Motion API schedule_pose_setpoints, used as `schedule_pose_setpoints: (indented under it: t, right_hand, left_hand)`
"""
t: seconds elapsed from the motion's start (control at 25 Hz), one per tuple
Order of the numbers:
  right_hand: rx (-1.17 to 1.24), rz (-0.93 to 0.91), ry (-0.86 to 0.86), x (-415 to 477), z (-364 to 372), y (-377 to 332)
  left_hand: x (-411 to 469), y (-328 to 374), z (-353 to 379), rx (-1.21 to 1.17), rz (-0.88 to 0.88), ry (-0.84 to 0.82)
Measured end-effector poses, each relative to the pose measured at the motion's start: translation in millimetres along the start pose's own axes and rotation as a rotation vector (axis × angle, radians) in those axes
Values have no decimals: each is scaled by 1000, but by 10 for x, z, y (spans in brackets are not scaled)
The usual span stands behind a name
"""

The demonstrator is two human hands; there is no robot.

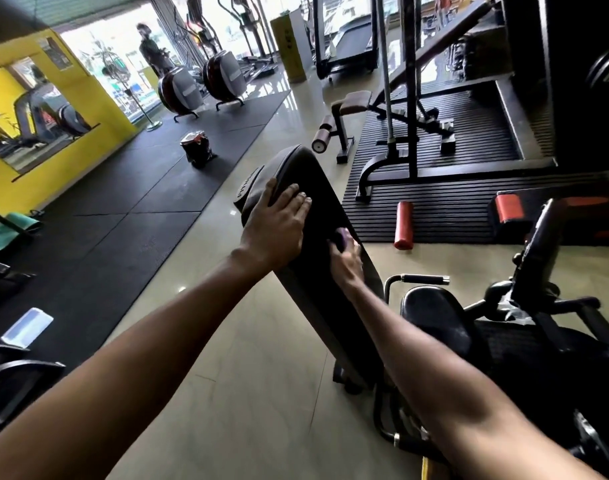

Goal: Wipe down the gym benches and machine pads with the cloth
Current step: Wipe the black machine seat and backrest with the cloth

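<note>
A long black back pad (306, 188) of a gym machine tilts up in the middle of the head view. My left hand (275, 225) rests on its upper left edge, fingers straight across the top and thumb over the side. My right hand (346, 261) is blurred lower on the pad's face and grips a small purple cloth (342, 237) against the pad. The black seat pad (434, 317) of the same machine sits to the right of my right forearm.
A red foam roller (403, 225) lies on the ribbed black mat (434, 202) to the right. A sit-up bench (344, 112) stands behind it. Black rubber flooring (140, 202) with a small bag (197, 148) stretches left. A person (152, 50) stands far back by the windows.
</note>
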State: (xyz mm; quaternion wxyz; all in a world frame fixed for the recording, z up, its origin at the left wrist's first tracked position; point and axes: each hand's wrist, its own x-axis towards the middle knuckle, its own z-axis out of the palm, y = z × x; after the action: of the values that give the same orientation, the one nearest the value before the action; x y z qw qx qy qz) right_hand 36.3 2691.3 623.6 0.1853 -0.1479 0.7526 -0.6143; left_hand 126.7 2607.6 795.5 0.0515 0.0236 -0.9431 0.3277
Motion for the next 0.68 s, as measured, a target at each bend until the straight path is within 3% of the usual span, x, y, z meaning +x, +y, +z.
schedule_pose_setpoints:
  t: [0.08,0.16,0.28,0.4,0.52,0.6,0.68]
  right_hand:
    - [-37,-42,-8,148,-16,-209]
    - [-15,-218,-34,-19,11,-237]
    - [-7,-416,16,-448,80,182]
    - [25,-236,51,-202,91,489]
    - [125,9,76,477,18,150]
    - [147,-64,118,681,-1,-247]
    - [168,-274,151,562,69,-482]
  left_hand:
    - [100,73,-44,77,-12,-97]
    - [162,121,-49,175,-15,-149]
    - [178,148,1,291,22,-150]
    - [189,138,31,284,19,-156]
    - [215,163,53,274,-6,-153]
    - [214,176,62,286,-17,-144]
    - [222,176,69,297,-20,-133]
